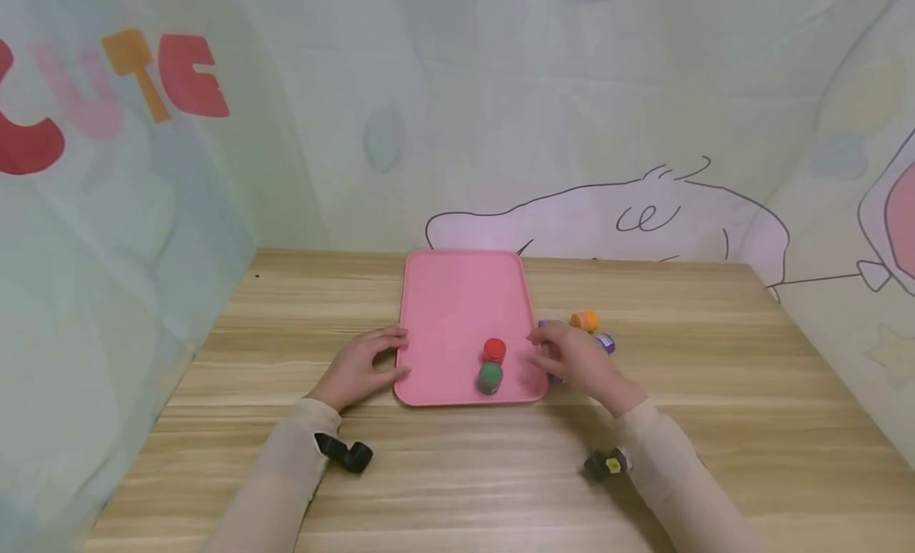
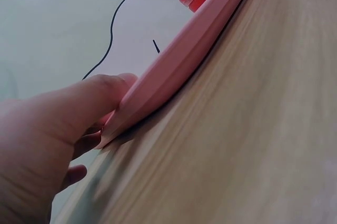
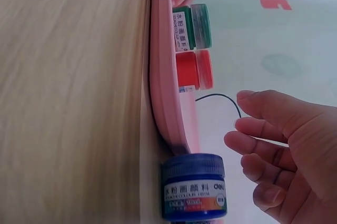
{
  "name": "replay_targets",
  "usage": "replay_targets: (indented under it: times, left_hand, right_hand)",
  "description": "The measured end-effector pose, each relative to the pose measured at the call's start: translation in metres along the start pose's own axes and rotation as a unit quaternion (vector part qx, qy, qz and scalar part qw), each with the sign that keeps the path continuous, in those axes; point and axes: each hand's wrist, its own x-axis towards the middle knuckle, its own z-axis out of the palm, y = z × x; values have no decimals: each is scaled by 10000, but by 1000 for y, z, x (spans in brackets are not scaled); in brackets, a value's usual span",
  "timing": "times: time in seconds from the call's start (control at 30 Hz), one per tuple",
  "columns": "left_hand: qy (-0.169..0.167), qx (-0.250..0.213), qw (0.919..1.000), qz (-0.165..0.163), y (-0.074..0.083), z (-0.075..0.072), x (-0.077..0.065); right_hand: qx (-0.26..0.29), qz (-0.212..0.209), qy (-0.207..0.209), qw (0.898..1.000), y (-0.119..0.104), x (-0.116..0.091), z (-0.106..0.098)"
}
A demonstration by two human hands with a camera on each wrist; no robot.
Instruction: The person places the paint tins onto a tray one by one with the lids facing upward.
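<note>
A pink tray (image 1: 461,295) lies on the wooden table. On its near right part stand two small paint jars close together, one with a red lid (image 1: 494,349) and one with a green lid (image 1: 490,377). My left hand (image 1: 355,369) rests thumb and fingertips against the tray's left rim. Over the right rim hovers my right hand (image 1: 581,361), fingers loosely bent, thumb apart from them, nothing held. Just outside that rim, a blue paint jar (image 3: 194,190) stands below the right hand in the right wrist view; the hand partly hides it in the head view.
Right of the tray, beyond my right hand, are an orange jar (image 1: 585,321) and a purple-lidded jar (image 1: 605,343). A printed cloth (image 1: 322,140) hangs behind the table (image 1: 700,362) and along its sides.
</note>
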Motion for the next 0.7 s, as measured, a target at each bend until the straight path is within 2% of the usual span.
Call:
replay_targets:
  times: [0.27,0.7]
  left_hand:
    - [-32,39,10000,-10,1,-1,0]
    - [-43,46,10000,-23,0,0,0]
  right_hand:
    - [-85,251,-121,9996,5,-5,-4]
    - [-447,-81,121,9989,14,-16,-7]
